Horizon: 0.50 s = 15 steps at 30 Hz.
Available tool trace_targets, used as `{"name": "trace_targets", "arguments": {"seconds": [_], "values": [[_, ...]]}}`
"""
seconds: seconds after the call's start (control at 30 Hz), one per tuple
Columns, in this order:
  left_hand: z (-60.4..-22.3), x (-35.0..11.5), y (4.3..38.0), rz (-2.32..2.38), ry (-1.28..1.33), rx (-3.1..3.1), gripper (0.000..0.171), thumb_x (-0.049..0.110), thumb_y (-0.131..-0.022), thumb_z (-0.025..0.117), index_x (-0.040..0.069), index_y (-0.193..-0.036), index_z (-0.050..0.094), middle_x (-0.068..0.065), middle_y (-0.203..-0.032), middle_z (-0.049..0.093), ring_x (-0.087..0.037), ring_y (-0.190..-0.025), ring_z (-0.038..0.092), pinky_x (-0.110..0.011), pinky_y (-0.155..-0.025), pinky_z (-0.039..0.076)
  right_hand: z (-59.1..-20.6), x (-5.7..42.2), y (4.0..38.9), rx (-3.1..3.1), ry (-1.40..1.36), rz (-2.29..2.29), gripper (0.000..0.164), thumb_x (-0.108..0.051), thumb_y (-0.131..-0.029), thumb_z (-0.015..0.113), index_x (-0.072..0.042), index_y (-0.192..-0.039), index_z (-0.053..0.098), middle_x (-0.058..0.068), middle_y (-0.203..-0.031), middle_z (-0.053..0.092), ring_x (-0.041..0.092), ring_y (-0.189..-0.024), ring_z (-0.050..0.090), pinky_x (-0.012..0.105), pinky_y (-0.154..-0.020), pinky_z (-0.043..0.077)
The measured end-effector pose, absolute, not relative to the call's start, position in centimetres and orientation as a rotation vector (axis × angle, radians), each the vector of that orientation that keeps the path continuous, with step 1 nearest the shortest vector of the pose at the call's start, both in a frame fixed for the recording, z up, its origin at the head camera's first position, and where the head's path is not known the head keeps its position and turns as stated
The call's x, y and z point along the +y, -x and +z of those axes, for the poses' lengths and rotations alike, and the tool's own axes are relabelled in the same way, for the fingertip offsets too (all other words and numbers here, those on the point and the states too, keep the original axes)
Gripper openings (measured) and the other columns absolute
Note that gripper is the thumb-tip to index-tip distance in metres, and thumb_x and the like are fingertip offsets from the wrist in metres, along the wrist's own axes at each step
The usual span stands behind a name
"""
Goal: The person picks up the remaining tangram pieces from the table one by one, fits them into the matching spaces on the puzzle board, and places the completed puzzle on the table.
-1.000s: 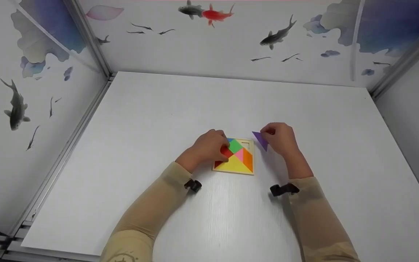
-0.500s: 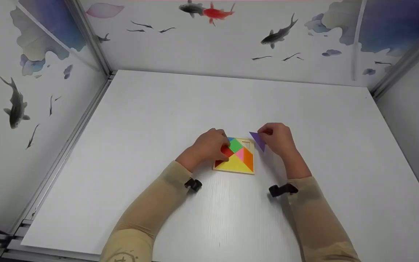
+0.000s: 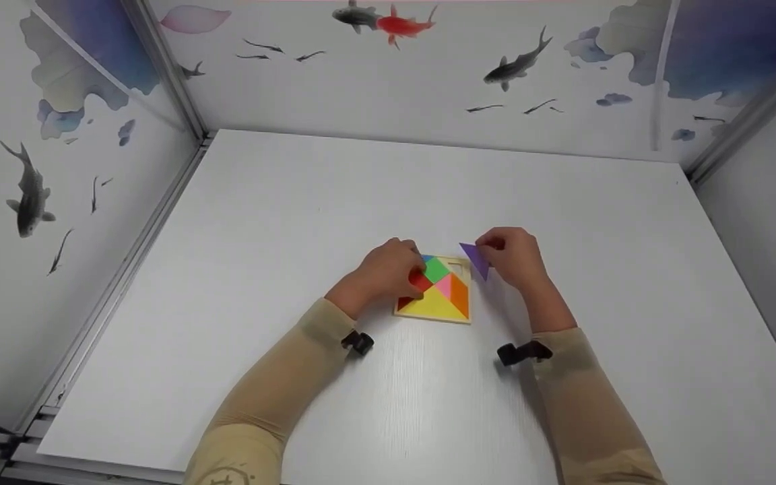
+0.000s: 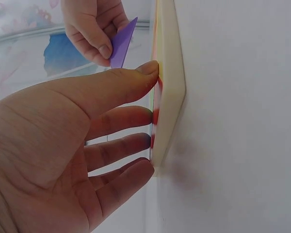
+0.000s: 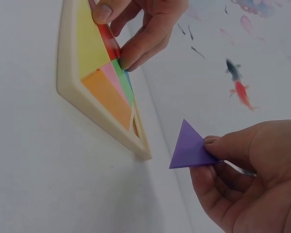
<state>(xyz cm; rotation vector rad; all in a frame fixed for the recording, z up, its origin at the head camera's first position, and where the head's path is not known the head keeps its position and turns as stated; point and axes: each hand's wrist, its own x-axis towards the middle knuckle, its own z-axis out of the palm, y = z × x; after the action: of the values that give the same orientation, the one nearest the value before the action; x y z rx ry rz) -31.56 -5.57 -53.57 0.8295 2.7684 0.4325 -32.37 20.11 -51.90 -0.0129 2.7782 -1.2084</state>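
A tangram tray (image 3: 434, 320) with a pale wooden frame lies on the table, holding coloured pieces: yellow (image 3: 434, 308), orange (image 3: 459, 296), pink (image 3: 443, 286), green (image 3: 436, 271), red and blue. Its upper right corner shows a bare recess (image 3: 455, 267). My left hand (image 3: 384, 269) rests its fingertips and thumb on the tray's left part, over the red piece (image 3: 417, 282), hiding some of the blue. Thumb and fingers of my right hand (image 3: 512, 256) pinch a purple triangle (image 5: 189, 148), raised just to the right of the recess and apart from the tray.
The white table (image 3: 280, 202) extends around the tray on all sides. White panels (image 3: 415, 87) printed with fish and lotus leaves stand behind it and at both sides. Each wrist carries a small black camera, one on the left (image 3: 359, 343) and one on the right (image 3: 525, 351).
My right hand has moved slightly left with the purple triangle, bringing it closer to the tray's upper right corner. My left hand and the tray have stayed in place.
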Motion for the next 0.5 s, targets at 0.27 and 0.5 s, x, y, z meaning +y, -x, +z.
{"name": "trace_targets", "arguments": {"seconds": [0.27, 0.5], "values": [[-53.75, -5.60, 31.67, 0.424, -0.840, 2.771, 0.040, 0.040, -0.090, 0.084, 0.016, -0.122, 0.079, -0.008, -0.129, 0.065, -0.025, -0.115, 0.055, -0.037, -0.098, 0.054, -52.10, 20.04, 32.45, 2.791, 0.016, -1.221, 0.017, -0.014, -0.106, 0.064, -0.007, -0.116, 0.076, 0.015, -0.115, 0.072, 0.028, -0.098, 0.069, 0.042, -0.096, 0.062], [-53.61, -5.64, 31.55, 0.418, -0.837, 2.783, 0.038, 0.039, -0.091, 0.083, 0.016, -0.121, 0.080, -0.007, -0.127, 0.065, -0.025, -0.114, 0.056, -0.037, -0.096, 0.054, -52.07, 20.02, 32.51, 2.794, 0.018, -1.219, 0.016, -0.014, -0.105, 0.066, -0.006, -0.114, 0.076, 0.016, -0.113, 0.073, 0.027, -0.095, 0.068, 0.039, -0.093, 0.062]]}}
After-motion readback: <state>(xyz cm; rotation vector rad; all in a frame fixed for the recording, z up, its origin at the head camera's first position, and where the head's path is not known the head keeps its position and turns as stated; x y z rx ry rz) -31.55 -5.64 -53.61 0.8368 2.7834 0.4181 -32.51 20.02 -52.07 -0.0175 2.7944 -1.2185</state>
